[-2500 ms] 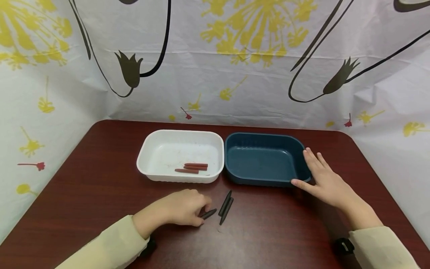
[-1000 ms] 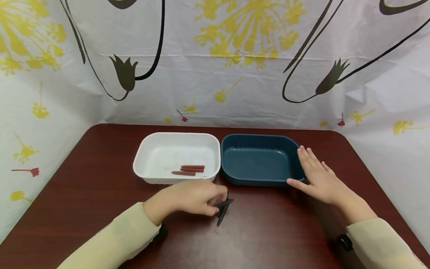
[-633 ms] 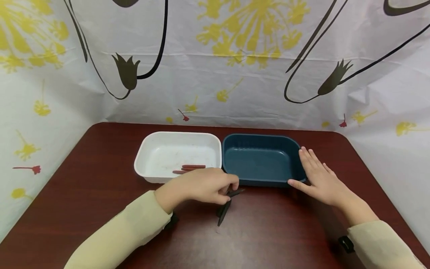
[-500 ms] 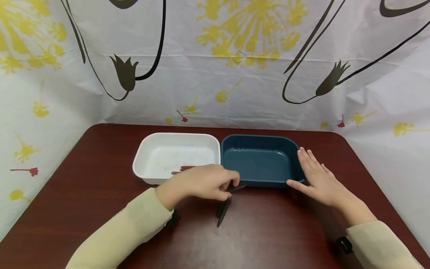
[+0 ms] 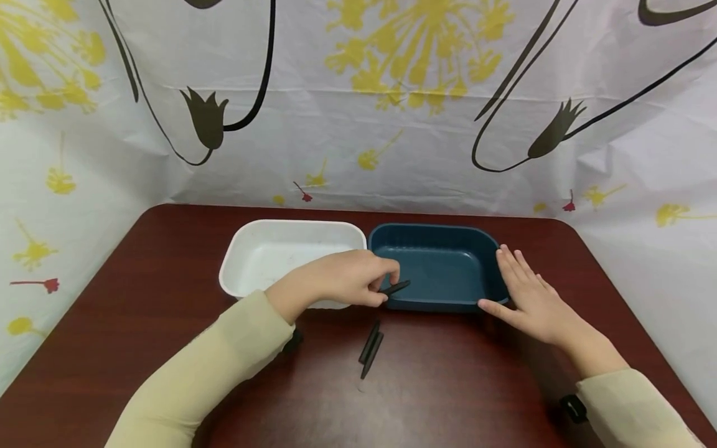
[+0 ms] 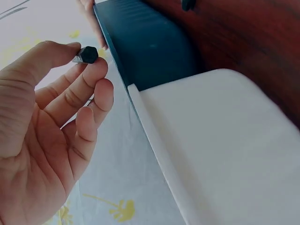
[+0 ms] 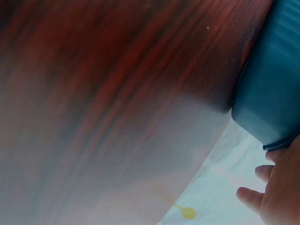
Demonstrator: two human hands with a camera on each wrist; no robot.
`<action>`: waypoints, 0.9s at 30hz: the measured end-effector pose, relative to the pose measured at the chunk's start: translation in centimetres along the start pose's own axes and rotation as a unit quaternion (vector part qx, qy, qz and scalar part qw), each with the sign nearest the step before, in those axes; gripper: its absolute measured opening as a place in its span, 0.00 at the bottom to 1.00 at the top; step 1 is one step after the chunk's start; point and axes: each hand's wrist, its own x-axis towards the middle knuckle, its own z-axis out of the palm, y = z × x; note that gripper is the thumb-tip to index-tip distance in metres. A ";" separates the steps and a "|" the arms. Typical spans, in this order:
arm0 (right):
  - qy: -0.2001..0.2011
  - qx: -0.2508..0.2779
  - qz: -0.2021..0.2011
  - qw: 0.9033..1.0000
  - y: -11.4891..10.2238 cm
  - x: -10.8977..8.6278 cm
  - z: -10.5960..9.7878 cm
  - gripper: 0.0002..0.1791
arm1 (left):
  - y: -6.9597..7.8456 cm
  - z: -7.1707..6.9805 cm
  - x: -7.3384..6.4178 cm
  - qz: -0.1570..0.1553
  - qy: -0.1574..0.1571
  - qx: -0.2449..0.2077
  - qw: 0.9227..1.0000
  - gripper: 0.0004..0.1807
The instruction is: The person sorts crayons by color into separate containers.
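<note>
My left hand point(image 5: 350, 277) pinches a black crayon point(image 5: 398, 287) between thumb and fingers, over the near left edge of the dark blue tub point(image 5: 434, 264). In the left wrist view the crayon's six-sided end point(image 6: 89, 55) shows at the fingertips. My right hand point(image 5: 538, 306) rests with spread, straight fingers on the right end of the blue tub; the right wrist view shows only part of that hand point(image 7: 283, 187). Two more black crayons point(image 5: 369, 342) lie side by side on the table. The left hand covers part of the white tub point(image 5: 269, 252); its red-brown crayons are hidden.
The two tubs stand side by side toward the back of the dark red wooden table point(image 5: 437, 386). A white patterned sheet point(image 5: 347, 143) hangs behind and along both sides. A black wrist strap point(image 5: 574, 409) is by the right sleeve.
My left hand has picked a black crayon off the table and carried it right and away from me, up to the blue tub. The right hand has stayed on the tub's end.
</note>
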 end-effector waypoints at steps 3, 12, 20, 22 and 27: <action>0.000 0.001 0.007 1.000 -0.1 0.0 0.1 0.53 | -0.2 -0.4 0.4 0.002 -0.004 0.011 1.000 0.11; -0.001 0.012 0.023 1.000 -0.1 -0.3 0.3 0.53 | -1.1 -0.8 2.0 0.008 -0.002 0.009 1.000 0.12; 0.006 0.016 0.016 1.000 0.0 -0.2 0.1 0.53 | -2.1 -1.0 3.3 0.004 0.015 -0.009 1.000 0.12; 0.004 0.016 0.017 1.000 -0.1 -0.1 0.2 0.53 | -2.4 -1.0 3.6 0.003 0.016 -0.012 1.000 0.12; 0.002 0.020 0.015 1.000 -0.1 0.0 0.3 0.53 | -3.1 -1.0 4.4 -0.004 0.012 -0.017 1.000 0.12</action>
